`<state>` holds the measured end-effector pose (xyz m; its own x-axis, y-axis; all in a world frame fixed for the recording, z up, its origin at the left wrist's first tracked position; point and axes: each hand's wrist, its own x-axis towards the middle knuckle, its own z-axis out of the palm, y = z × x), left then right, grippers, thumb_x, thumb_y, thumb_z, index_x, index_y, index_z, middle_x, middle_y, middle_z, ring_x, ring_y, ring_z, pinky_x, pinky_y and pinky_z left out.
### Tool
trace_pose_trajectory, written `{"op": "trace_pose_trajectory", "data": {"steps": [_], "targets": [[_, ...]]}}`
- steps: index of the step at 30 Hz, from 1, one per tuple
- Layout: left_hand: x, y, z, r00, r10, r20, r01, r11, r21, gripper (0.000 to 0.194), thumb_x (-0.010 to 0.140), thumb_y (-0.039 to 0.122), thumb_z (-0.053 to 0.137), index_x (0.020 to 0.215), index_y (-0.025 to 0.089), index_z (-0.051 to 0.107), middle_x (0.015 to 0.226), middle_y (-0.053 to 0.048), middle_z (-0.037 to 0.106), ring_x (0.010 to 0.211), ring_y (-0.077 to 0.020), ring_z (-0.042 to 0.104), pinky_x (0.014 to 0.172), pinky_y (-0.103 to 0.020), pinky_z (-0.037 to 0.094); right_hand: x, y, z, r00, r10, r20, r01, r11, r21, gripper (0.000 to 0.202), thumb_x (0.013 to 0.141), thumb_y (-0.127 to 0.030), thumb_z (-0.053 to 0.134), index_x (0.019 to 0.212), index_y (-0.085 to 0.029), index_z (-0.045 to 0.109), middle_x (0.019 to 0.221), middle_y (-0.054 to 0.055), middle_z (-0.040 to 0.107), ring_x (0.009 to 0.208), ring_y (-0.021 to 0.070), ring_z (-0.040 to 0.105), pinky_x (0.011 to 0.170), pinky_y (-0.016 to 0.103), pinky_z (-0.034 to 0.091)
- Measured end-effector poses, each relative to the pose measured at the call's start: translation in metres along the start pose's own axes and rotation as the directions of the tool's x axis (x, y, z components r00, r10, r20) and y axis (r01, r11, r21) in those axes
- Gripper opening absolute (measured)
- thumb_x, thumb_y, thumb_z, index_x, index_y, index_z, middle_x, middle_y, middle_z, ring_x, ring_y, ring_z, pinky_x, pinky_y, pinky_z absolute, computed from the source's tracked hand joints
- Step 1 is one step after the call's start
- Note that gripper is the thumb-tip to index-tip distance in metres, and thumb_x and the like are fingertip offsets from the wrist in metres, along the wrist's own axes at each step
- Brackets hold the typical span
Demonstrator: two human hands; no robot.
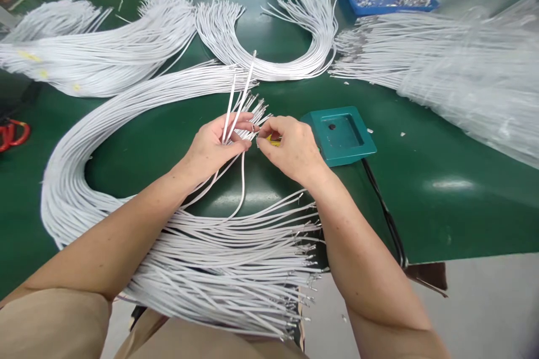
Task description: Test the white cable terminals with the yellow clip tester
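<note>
Several thin white wires (245, 90) run up through my left hand (213, 146), whose thumb and fingers are closed on them. One of these wires ends in a small metal tip above the hand. Just beside it, my right hand (291, 145) is closed in a pinch, its fingertips almost meeting those of the left; what they hold is hidden. A bit of something yellow (274, 139) shows behind the right fingers. Beneath my forearms lies a long curved bundle of white wires (76, 174), with many metal-tipped ends fanned toward the table's front edge.
A teal device (345, 133) with a recessed top sits right of my hands, its black cable (383, 202) running off the front edge. More wire bundles (126, 56) lie behind. At the back right are a blue tray (357, 10) of small metal parts and plastic-wrapped wires (471, 67). Red handles (14, 133) lie far left.
</note>
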<state>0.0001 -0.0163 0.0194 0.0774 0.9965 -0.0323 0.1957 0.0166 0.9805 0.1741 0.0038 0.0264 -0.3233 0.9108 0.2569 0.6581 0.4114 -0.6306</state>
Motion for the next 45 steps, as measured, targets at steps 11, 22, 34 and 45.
{"op": "trace_pose_trajectory", "data": {"steps": [11, 22, 34, 45], "targets": [[-0.001, 0.000, 0.003, 0.999, 0.049, 0.014, -0.048, 0.995, -0.084, 0.056, 0.071, 0.019, 0.073, 0.125, 0.023, 0.061, 0.123, -0.007, 0.069, 0.077, -0.0121, 0.064, 0.083, -0.029, 0.052, 0.006, 0.005, -0.006, 0.939, 0.248, 0.237, -0.343, 0.714, 0.610, 0.017, 0.086, -0.028, 0.059, 0.078, -0.016, 0.068, 0.074, 0.002, 0.066, 0.060, 0.0102, 0.057, 0.061, 0.027, 0.053], [0.000, 0.004, 0.000, 0.997, -0.060, 0.049, 0.070, 0.970, -0.234, 0.029, 0.080, 0.040, 0.071, 0.101, 0.021, 0.073, 0.105, -0.006, 0.070, 0.083, -0.0140, 0.064, 0.057, -0.020, 0.046, 0.003, 0.007, -0.023, 0.900, -0.066, 0.432, -0.316, 0.584, 0.748, 0.021, 0.070, -0.036, 0.079, 0.078, -0.017, 0.074, 0.077, 0.000, 0.070, 0.065, 0.0084, 0.057, 0.064, 0.023, 0.050], [-0.005, -0.002, 0.006, 0.977, -0.094, 0.189, 0.131, 0.973, -0.191, 0.029, 0.071, 0.030, 0.081, 0.094, 0.017, 0.070, 0.075, -0.001, 0.071, 0.071, -0.0153, 0.069, 0.075, -0.029, 0.054, 0.009, 0.013, -0.014, 0.980, 0.197, -0.003, -0.101, 0.518, 0.849, 0.036, 0.065, -0.047, 0.083, 0.073, -0.019, 0.061, 0.062, -0.005, 0.057, 0.046, 0.0059, 0.047, 0.044, 0.021, 0.044], [-0.004, 0.001, 0.009, 0.999, -0.025, 0.023, 0.031, 0.944, -0.327, 0.029, 0.073, 0.019, 0.076, 0.072, 0.017, 0.047, 0.076, 0.002, 0.064, 0.069, -0.0118, 0.069, 0.055, -0.019, 0.042, 0.007, 0.001, 0.005, 0.963, 0.241, 0.123, -0.211, 0.385, 0.898, 0.027, 0.071, -0.044, 0.078, 0.073, -0.018, 0.070, 0.070, -0.002, 0.063, 0.053, 0.0052, 0.047, 0.052, 0.021, 0.043]]}}
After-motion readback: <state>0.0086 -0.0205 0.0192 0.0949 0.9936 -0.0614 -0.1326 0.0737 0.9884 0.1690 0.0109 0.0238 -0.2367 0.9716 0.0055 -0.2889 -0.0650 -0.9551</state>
